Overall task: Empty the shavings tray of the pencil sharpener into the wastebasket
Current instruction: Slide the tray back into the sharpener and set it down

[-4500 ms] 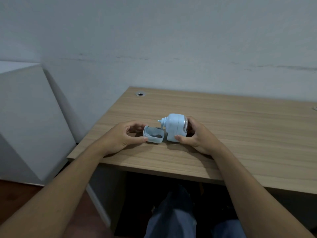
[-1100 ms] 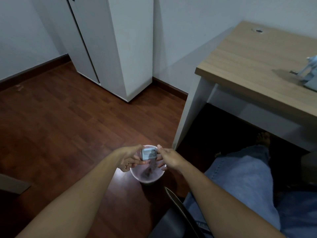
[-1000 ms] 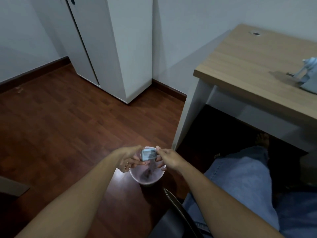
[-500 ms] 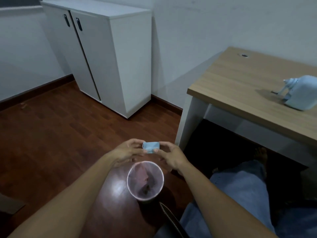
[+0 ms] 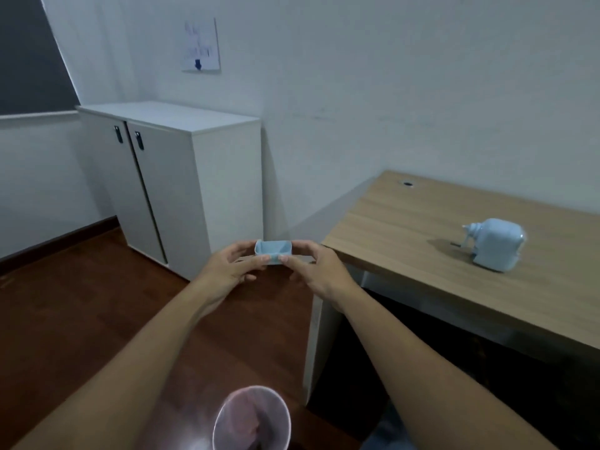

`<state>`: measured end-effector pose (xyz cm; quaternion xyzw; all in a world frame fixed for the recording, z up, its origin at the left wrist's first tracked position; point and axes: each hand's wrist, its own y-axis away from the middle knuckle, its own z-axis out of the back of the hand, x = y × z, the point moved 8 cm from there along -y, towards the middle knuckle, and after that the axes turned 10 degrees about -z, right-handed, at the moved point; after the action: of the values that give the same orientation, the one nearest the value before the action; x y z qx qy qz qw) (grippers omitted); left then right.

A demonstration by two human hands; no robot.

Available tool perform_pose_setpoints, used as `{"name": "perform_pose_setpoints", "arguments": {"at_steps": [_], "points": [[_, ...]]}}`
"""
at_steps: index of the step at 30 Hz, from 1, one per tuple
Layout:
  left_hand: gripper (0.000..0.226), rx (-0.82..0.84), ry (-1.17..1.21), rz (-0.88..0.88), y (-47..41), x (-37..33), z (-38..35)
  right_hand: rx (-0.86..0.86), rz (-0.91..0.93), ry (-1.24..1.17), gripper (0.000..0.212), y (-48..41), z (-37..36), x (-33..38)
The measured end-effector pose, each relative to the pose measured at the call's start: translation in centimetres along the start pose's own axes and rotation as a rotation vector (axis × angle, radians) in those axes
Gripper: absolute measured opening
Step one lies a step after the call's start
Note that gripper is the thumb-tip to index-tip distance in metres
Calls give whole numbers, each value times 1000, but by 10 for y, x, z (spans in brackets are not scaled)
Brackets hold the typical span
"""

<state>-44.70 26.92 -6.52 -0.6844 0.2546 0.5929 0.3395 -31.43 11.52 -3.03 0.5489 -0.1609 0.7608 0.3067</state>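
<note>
The small light-blue shavings tray (image 5: 273, 252) is held upright in the air between both hands, its inside looking bare. My left hand (image 5: 231, 267) pinches its left end and my right hand (image 5: 317, 269) pinches its right end. The light-blue pencil sharpener (image 5: 493, 244) stands on the wooden desk (image 5: 422, 235) to the right, apart from the hands. The pink mesh wastebasket (image 5: 252, 420) sits on the floor at the bottom edge, well below the tray, with dark shavings inside.
A white two-door cabinet (image 5: 181, 186) stands against the wall left of the desk. Dark wooden floor (image 5: 81, 303) spreads to the left. A paper notice (image 5: 201, 45) hangs on the wall. My legs are under the desk at lower right.
The tray was tipped over the wastebasket a second ago; both hands have since turned it upright and lifted it up and away from the basket. The view has tilted upward.
</note>
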Motion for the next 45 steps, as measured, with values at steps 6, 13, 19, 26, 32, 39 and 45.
{"name": "perform_pose_setpoints", "arguments": {"at_steps": [6, 13, 19, 26, 32, 39, 45], "points": [[67, 51, 64, -116, -31, -59, -36, -82, 78, 67, 57, 5, 62, 54], [34, 190, 101, -102, -44, -72, -129, -367, 134, 254, 59, 34, 204, 78], [60, 325, 107, -76, -64, -66, -214, -510, 123, 577, 55, 77, 314, 74], [67, 449, 101, -51, -81, -59, -288, -438, -93, 508, 105, 91, 384, 11], [61, 447, 113, -59, -98, -45, -327, -383, -176, 423, 89, 71, 392, -58], [59, 438, 124, -57, -135, -35, -356, -486, -110, 306, 59, 37, 424, -87], [58, 497, 79, -80, -183, -22, -395, -518, -43, 259, 61, 10, 459, -99]]}}
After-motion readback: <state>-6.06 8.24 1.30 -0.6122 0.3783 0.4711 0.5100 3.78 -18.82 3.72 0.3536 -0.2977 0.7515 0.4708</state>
